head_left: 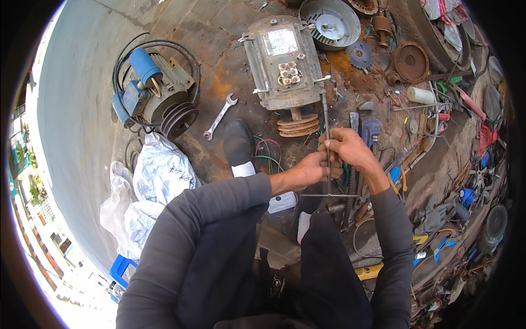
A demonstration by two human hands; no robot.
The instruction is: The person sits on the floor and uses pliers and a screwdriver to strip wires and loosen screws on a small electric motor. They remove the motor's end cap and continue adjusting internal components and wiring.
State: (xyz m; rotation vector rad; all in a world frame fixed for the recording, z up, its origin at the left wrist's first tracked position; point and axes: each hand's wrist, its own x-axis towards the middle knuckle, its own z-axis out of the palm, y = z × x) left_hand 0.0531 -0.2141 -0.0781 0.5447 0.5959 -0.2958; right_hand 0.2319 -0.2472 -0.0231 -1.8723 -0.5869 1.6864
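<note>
A long T-handle socket wrench [327, 118] lies in line with my legs, its crossbar toward me. Its far tip meets the right lower corner of a grey electric motor [286, 68]. My right hand [352, 149] pinches the shaft at about mid-length. Just nearer to me, the curled fingers of my left hand [315, 169] close round the same shaft, partly hidden. The motor's terminal block [289, 73] is exposed, and a rusty grooved pulley [298, 126] sits on its near end. Whether the socket is seated on a bolt I cannot tell.
A combination spanner [220, 117] lies left of the motor. Farther left is a second motor [164, 88] with a blue cylinder and black cable. White plastic bags [161, 170] lie nearer. A round metal cover [330, 24], a saw blade [360, 55] and scattered tools fill the right side.
</note>
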